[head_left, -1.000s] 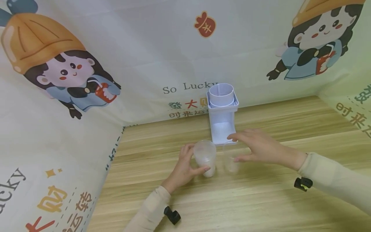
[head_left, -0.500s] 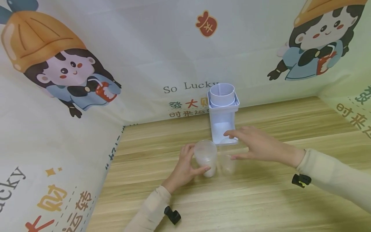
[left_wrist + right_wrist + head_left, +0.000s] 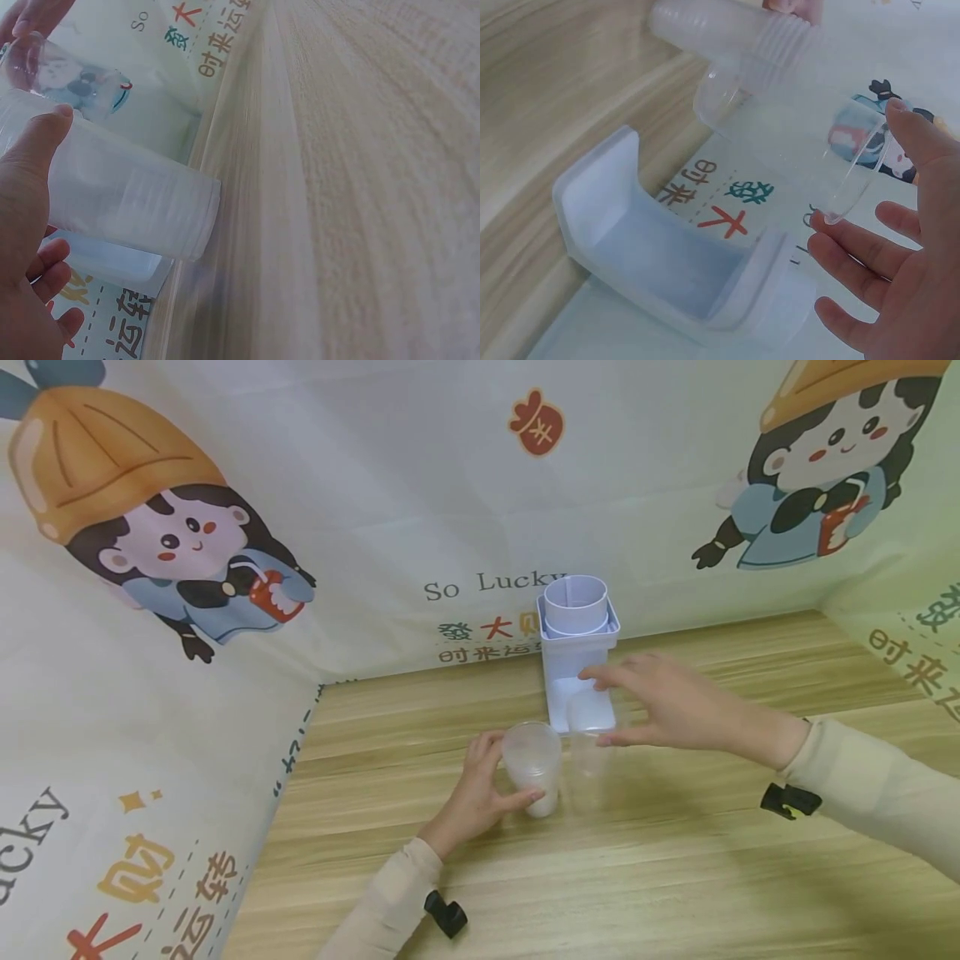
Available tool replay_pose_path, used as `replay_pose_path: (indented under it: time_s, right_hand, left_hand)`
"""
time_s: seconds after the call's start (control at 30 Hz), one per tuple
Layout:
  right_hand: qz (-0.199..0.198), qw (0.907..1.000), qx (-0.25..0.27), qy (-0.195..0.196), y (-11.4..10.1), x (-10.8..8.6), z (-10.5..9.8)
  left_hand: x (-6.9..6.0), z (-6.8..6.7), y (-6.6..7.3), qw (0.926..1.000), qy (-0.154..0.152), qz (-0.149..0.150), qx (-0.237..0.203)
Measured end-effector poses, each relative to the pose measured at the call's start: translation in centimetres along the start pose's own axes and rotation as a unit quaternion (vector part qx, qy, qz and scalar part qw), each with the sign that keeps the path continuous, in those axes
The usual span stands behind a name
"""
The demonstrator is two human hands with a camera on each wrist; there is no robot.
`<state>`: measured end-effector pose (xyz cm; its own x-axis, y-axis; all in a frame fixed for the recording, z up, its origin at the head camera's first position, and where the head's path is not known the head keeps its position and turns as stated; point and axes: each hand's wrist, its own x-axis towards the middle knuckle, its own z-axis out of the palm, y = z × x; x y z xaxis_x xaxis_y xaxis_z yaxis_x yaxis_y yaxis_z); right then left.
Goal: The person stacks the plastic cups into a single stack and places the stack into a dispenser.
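My left hand (image 3: pixel 480 793) is wrapped around a stack of clear plastic cups (image 3: pixel 536 777) standing upright on the table. In the left wrist view the stack's base (image 3: pixel 191 217) meets the tabletop. My right hand (image 3: pixel 675 706) pinches a single clear plastic cup (image 3: pixel 802 157) near its rim, between thumb and fingertips. That cup is raised off the table, rim up, just right of the stack. Directly behind it stands a pale lavender holder (image 3: pixel 577 652) with a round tube on top and an open front, seen close in the right wrist view.
The wood-grain table (image 3: pixel 637 885) meets a printed cloth backdrop (image 3: pixel 375 485) at the back and sides. The holder stands close to the back cloth. Black wrist mounts (image 3: pixel 446 914) hang below both sleeves.
My right hand has moved slightly left, then up and back toward the holder, carrying the single cup. The left hand and the stack have stayed put.
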<state>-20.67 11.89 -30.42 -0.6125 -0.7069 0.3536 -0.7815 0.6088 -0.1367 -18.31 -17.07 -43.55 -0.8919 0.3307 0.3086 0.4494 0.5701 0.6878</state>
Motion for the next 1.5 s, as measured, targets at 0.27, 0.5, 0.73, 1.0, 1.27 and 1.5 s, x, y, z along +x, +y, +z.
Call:
replay_pose_path:
  time_s: [0.27,0.5,0.73,1.0,1.27,1.5]
  right_hand:
    - [-0.009,0.9998,-0.013,0.011,-0.2,0.8,-1.5]
    - [-0.026,0.9990,-0.025,0.026,-0.6,1.8,-2.5]
    - [-0.038,0.9982,-0.032,0.034,-1.1,2.8,-3.5]
    - [-0.038,0.9990,-0.017,0.018,-2.5,4.2,-3.9]
    - [-0.070,0.9972,-0.012,0.025,-3.5,5.5,-2.8]
    - [-0.068,0.9976,-0.012,0.010,-4.0,5.8,-1.9]
  left_hand:
    - [0.1,-0.1,-0.1,1.0000,-0.003,-0.001,0.005]
    - [0.2,0.0,-0.3,1.0000,-0.007,-0.001,-0.001]
    - [0.3,-0.1,-0.2,0.9999,-0.007,0.011,0.006]
    - [0.3,-0.2,-0.2,0.9997,-0.007,0.022,0.006]
    - [0.3,-0.1,-0.1,0.9994,0.000,0.035,0.006]
    - [0.2,0.0,0.0,0.9997,-0.008,0.021,-0.005]
